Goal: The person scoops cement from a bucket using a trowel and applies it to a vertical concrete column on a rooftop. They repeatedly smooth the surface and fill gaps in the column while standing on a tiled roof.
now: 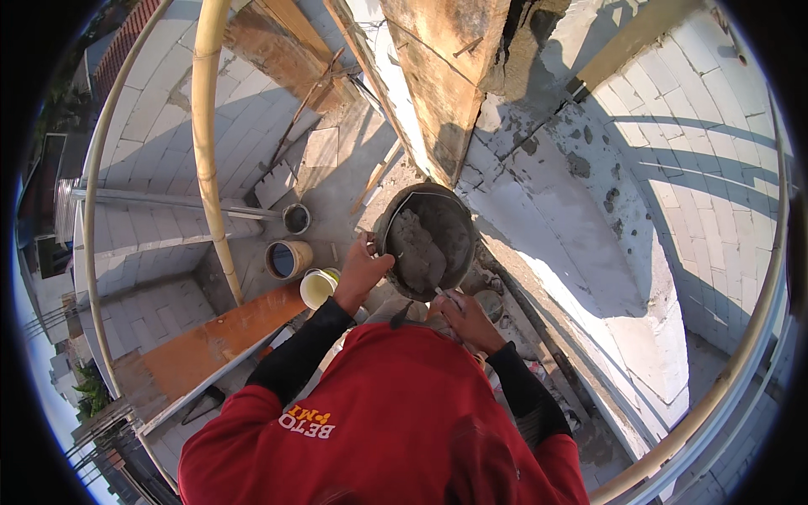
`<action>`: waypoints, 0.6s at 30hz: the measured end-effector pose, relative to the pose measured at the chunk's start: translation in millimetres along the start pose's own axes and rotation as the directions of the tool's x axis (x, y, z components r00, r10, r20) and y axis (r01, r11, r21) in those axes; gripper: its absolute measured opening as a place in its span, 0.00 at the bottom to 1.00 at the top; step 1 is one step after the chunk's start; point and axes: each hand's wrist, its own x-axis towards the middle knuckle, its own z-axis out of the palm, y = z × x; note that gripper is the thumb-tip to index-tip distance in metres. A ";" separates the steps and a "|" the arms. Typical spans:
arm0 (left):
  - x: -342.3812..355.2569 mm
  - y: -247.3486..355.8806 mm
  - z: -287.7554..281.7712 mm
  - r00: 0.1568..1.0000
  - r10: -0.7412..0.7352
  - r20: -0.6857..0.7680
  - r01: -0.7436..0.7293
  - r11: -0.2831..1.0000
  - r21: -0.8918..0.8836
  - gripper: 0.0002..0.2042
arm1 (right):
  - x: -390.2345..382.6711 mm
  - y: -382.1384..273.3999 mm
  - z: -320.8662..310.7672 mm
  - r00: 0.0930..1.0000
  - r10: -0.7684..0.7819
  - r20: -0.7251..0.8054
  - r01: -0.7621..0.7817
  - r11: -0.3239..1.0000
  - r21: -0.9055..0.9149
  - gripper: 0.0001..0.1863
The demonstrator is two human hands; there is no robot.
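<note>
A round black bucket (457, 220) with grey wet mortar (411, 240) in it is tipped toward me, in the middle of the view. My left hand (360, 273) grips its rim on the left side, thumb and fingers closed on the edge. In my right hand (471, 322), at the near side of the bucket, is a trowel (435, 268). Its mortar-coated blade lies inside against the mortar, and my fingers are wrapped round the handle. A thin wire handle (412, 198) rests along the bucket's far rim.
Left of the bucket stand a pale pail (318, 289), a tan bucket (288, 259) and a small dark bucket (296, 219). A bamboo pole (207, 126) rises beyond them; an orange-brown board (223, 341) lies nearer. Wooden formwork (442, 76) with a protruding nail and a block wall (572, 227) stand ahead and right.
</note>
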 end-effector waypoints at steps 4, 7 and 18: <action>-1.3 -0.8 4.9 0.999 -0.019 -0.031 0.014 0.989 -0.148 0.30 | -27.6 2.4 -0.3 0.965 -0.192 -0.181 0.168 0.976 -0.141 0.30; 7.9 -14.8 6.1 0.996 -0.050 -0.072 0.038 0.986 -0.164 0.27 | -68.7 -27.0 -1.9 0.973 -0.112 -0.203 0.117 0.993 0.013 0.29; 10.0 -33.1 -11.9 0.977 -0.146 -0.156 0.094 0.949 -0.300 0.28 | -202.9 -176.0 9.8 0.671 -0.281 -0.687 0.716 0.487 0.500 0.30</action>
